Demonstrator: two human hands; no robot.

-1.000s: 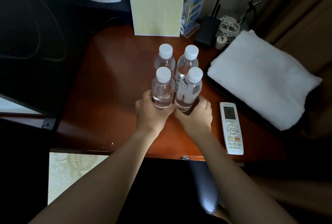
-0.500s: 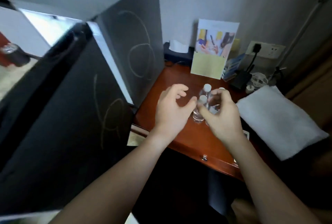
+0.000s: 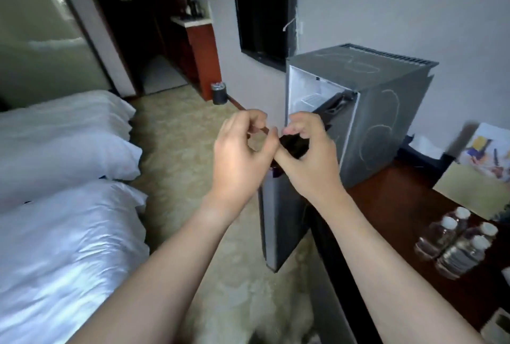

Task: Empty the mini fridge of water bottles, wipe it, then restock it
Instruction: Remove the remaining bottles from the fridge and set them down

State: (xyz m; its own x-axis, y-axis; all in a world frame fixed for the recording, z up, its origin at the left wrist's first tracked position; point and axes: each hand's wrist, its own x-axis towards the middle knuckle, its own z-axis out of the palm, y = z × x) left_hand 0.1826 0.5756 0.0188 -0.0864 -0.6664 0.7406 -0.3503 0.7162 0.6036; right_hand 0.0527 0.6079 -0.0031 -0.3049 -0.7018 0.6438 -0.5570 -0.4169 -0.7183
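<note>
Both hands are raised in mid-air in front of the mini fridge (image 3: pixel 386 111), thumb tips nearly meeting between them. Left hand (image 3: pixel 242 156): fingers curled loosely inward, thumb extended to the right, nothing visible in its grasp. Right hand (image 3: pixel 309 156): fingers likewise half-curled, with a dark shape showing through the gap under them; whether this is something held or the fridge door behind cannot be told. The fridge stands on the left end of a red-brown desk (image 3: pixel 400 205) with its door (image 3: pixel 278 211) swung open toward the camera; the pale interior that shows holds a small shelf, and no contents can be made out. Four water bottles (image 3: pixel 455 244), white-capped and upright, stand grouped together on the desk well to the right of the fridge, clear of both hands. A white bed (image 3: pixel 63 205) occupies the left side of the view, with patterned carpet (image 3: pixel 187 134) between bed and desk
</note>
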